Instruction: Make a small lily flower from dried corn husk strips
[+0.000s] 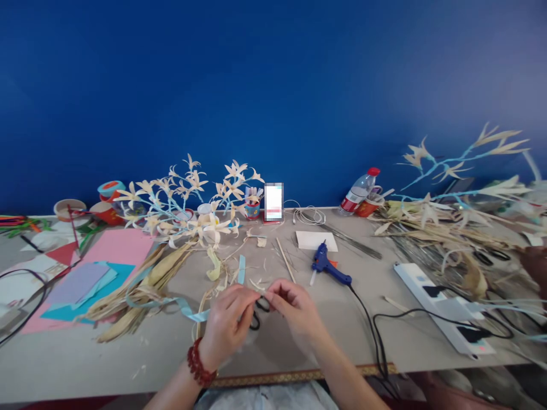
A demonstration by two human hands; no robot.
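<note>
My left hand [231, 319], with a red bead bracelet [200, 364] at its wrist, is pinched closed low in the middle of the head view. My right hand [293, 307] also pinches, its fingertips meeting the left ones. Whatever lies between the fingertips is too small to make out. Black scissor handles [255, 322] show on the table just under the fingers; the blades are hidden. A light-blue ribbon [186, 310] trails to the left hand's side. Beyond the hands lie pale husk scraps [213, 265] and a thin stick [285, 259].
A blue glue gun [331, 265] rests by a white card [316, 241], its cord running to a power strip [440, 313]. Husk flowers [171, 193], dried husks [145, 285] and colored paper [92, 285] lie left. A tilted bottle [359, 193] stands behind. Another person's hand [534, 267] shows right.
</note>
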